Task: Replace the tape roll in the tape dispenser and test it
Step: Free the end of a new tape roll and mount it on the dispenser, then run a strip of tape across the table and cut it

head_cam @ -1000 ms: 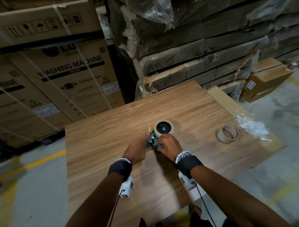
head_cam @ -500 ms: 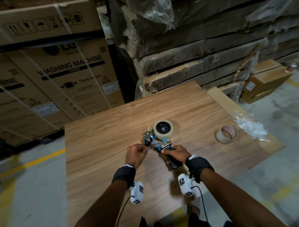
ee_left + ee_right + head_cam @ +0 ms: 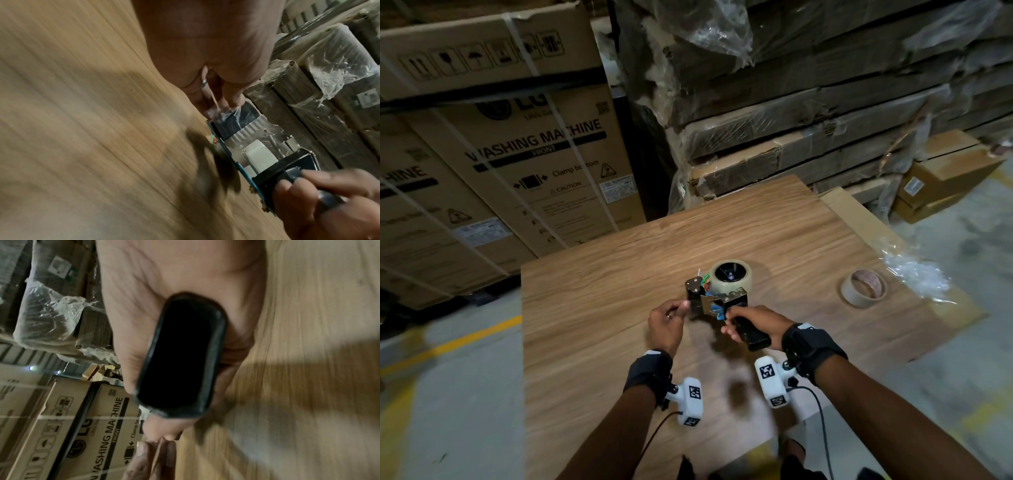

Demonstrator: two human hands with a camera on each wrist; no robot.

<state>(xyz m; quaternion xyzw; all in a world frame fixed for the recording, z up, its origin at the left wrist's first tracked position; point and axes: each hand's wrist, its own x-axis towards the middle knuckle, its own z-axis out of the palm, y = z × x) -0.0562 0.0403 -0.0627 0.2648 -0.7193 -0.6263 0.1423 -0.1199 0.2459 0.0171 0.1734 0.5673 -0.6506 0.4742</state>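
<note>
The tape dispenser [image 3: 717, 301] is held just over the wooden table [image 3: 791, 240], with a clear tape roll [image 3: 731, 275] mounted on its far end. My right hand [image 3: 753, 325] grips the black handle [image 3: 751, 334], whose butt end [image 3: 180, 356] fills the right wrist view. My left hand [image 3: 667, 320] pinches the free end of the clear tape [image 3: 218, 112] at the dispenser's roller [image 3: 232, 125], beside the serrated blade [image 3: 246, 133]. The old, nearly spent roll [image 3: 863, 287] lies on the table to the right.
Crumpled clear plastic wrap [image 3: 914, 277] lies at the table's right edge on a cardboard sheet [image 3: 859, 219]. Washing machine cartons [image 3: 517, 154] stand behind on the left, and wrapped flat packs [image 3: 808, 120] are stacked behind the table. A small box [image 3: 941, 181] sits on the floor at right.
Both hands drew back toward me from the roll. My right hand moved from the dispenser's frame to the handle and lifted it; my left hand now pulls the tape end leftward.
</note>
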